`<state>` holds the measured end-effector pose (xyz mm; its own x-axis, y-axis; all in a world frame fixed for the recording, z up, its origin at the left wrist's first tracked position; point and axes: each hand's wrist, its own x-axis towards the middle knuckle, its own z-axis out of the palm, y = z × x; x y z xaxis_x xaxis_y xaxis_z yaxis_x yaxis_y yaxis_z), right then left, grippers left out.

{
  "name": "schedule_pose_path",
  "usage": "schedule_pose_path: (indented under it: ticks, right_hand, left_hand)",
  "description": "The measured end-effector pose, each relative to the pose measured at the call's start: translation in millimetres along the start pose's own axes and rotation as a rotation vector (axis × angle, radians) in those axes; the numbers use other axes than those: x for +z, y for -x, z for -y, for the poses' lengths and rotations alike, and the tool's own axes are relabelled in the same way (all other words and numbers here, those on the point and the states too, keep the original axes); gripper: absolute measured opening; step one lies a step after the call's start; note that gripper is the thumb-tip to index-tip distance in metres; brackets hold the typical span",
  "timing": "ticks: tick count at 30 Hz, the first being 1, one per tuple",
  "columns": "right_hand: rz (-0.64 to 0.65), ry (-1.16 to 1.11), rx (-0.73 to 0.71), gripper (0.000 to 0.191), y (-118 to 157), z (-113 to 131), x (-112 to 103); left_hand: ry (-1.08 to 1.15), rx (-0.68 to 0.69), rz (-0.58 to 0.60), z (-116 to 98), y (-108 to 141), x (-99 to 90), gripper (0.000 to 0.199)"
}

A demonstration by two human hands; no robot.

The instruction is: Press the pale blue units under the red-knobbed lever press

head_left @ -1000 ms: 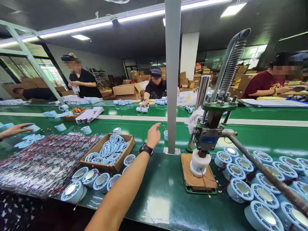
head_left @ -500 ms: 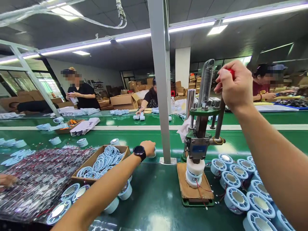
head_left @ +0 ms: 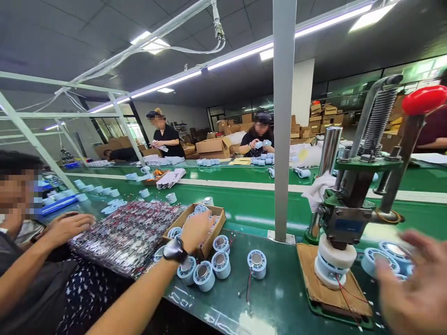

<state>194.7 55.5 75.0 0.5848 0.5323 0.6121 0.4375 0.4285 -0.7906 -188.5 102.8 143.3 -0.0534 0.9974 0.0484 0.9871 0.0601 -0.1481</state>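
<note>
Found the left hand (head_left: 196, 229) at the centre of the frame, over the cardboard box (head_left: 217, 229) of pale blue rings (head_left: 174, 232). Unable to tell whether gripping a ring or only touching the heap. Found the right hand (head_left: 416, 289) at the lower right, fingers spread and thumb apart, with nothing visible in the grasp; overlapping in view some round blue housings (head_left: 379, 262) to the right of the lever press (head_left: 345, 221).

Noted one more housing (head_left: 257, 264) alone on the green surface (head_left: 284, 298), upright, with wires (head_left: 248, 284) trailing toward the near edge, and a group of housings (head_left: 204, 276) just beside the box.

Judged the rings light, thin and fairly stiff, apt to slide over or catch on one another; best taken singly by the outer rim. Judged the housings rigid and smooth, probably heavier for the metal discs; best held round the side wall, clear of the delicate wires.

Recorded as hidden: left fingertips, down in the box, and part of the group behind the left wrist. Recorded as hard to make out: right hand, blurred and cut off by the frame edge, and contact beneath the white block (head_left: 338, 251) of the press.
</note>
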Motion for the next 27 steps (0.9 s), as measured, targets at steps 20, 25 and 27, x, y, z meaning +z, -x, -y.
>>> schedule_pose_path:
  ticks: [20,25,27]
  right_hand:
    - [0.813,0.313,-0.281,0.046,116.0,-31.0,80.4]
    - [0.816,0.37,-0.339,0.058,99.0,-13.1,112.8]
    - [0.872,0.339,-0.397,0.055,111.2,-0.3,117.7]
  left_hand:
    - [0.068,0.044,0.255,66.4,-36.9,28.4,0.024]
    - [0.178,0.0,-0.032,50.9,-5.5,-7.4,0.028]
    - [0.265,0.06,-0.039,35.7,20.0,-13.5,0.034]
